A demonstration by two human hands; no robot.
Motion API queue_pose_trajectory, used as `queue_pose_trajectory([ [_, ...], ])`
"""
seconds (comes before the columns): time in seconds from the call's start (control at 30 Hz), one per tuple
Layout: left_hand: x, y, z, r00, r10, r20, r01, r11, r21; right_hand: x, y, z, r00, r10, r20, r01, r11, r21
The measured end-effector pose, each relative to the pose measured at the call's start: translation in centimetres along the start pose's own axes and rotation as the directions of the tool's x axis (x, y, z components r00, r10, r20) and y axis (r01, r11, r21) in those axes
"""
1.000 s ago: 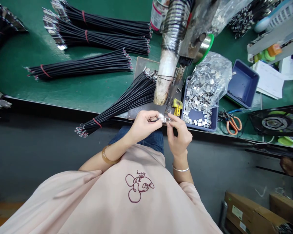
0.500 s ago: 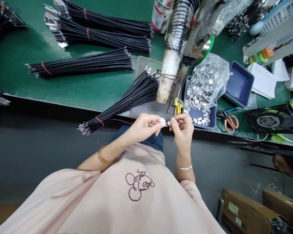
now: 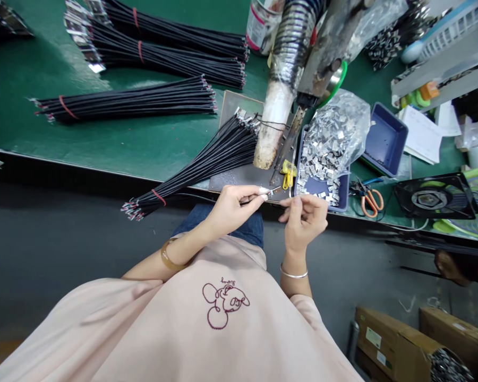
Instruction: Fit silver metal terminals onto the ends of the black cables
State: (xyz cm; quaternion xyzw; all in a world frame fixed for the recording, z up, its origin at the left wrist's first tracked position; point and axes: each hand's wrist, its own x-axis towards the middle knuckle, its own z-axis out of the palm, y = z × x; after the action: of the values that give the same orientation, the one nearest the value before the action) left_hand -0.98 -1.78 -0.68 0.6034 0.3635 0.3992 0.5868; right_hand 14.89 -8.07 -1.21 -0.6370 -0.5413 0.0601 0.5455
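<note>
At the table's front edge, my left hand [image 3: 239,204] is closed in a pinch. From its fingertips sticks a small metal connector [image 3: 276,190], on the end of what looks like a black cable mostly hidden by the hand. My right hand [image 3: 305,217] is apart from it on the right, fingers bent and loosely spread, with nothing visible in them. Just beyond lies a blue tray [image 3: 344,191] of small metal connector pieces [image 3: 322,159], partly in a clear bag. A bundle of black cables [image 3: 207,159] slants across the table beside my left hand.
A soldering iron [image 3: 289,140] and a wrapped hose nozzle [image 3: 269,138] hang over a dark board [image 3: 231,180]. Further cable bundles [image 3: 131,101] lie at the left. Orange-handled pliers [image 3: 370,201], another blue tray [image 3: 386,138] and a black fan [image 3: 434,196] stand at the right.
My right hand has let go of the connector end and moved right, its fingers loosening. My left hand keeps its pinch, and the connector now shows clearly past its fingertips.
</note>
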Motion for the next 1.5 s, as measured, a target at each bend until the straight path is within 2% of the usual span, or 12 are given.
queue_pose_trajectory([
  [0.07,0.1,-0.1,-0.2,0.999,-0.031,0.015,0.032,0.999,-0.024,0.0,-0.1,-0.2,0.998,-0.057,0.0,0.057,0.997,-0.052],
  [0.17,0.2,-0.3,-0.4,0.997,-0.054,0.061,0.057,0.997,-0.047,0.2,-0.2,-0.1,0.971,-0.171,0.166,0.194,0.971,-0.138],
  [0.23,0.2,-0.4,-0.4,0.995,-0.056,0.077,0.059,0.997,-0.045,0.4,-0.3,0.2,0.953,-0.171,0.252,0.209,0.969,-0.134],
  [0.3,0.2,-0.5,-0.2,0.994,-0.06,0.093,0.065,0.996,-0.057,0.5,-0.3,0.4,0.951,-0.064,0.303,0.088,0.994,-0.064],
  [0.37,0.2,-0.5,-0.1,0.993,-0.066,0.103,0.075,0.993,-0.088,0.6,-0.2,0.3,0.935,0.091,0.342,-0.112,0.993,0.044],
  [0.47,0.4,-0.6,0.1,0.995,-0.081,0.061,0.088,0.99,-0.111,0.7,-0.1,-0.2,0.955,0.174,0.238,-0.223,0.955,0.194],
  [0.57,0.7,-0.7,0.1,0.995,-0.098,0.001,0.097,0.99,-0.099,0.6,-0.1,-0.5,0.994,0.104,0.014,-0.104,0.953,0.284],
  [0.63,0.8,-0.8,0.0,0.994,-0.109,-0.005,0.108,0.99,-0.092,0.4,-0.1,-0.4,0.997,0.058,-0.044,-0.045,0.965,0.258],
  [0.73,1.1,-0.9,0.0,0.994,-0.109,0.008,0.109,0.989,-0.102,0.1,-0.1,0.0,0.998,-0.061,0.01,0.06,0.994,0.087],
  [0.87,1.6,-0.7,0.1,0.994,-0.105,-0.023,0.101,0.988,-0.115,0.2,0.1,0.9,0.959,-0.244,0.147,0.256,0.965,-0.066],
  [1.17,2.5,-0.2,0.3,0.991,-0.108,-0.079,0.097,0.986,-0.133,1.0,-0.4,1.9,0.976,-0.184,0.113,0.192,0.979,-0.065],
  [1.5,2.5,0.1,0.2,0.99,-0.133,-0.046,0.124,0.979,-0.16,0.9,-0.8,1.2,0.954,-0.231,0.192,0.246,0.968,-0.053],
])
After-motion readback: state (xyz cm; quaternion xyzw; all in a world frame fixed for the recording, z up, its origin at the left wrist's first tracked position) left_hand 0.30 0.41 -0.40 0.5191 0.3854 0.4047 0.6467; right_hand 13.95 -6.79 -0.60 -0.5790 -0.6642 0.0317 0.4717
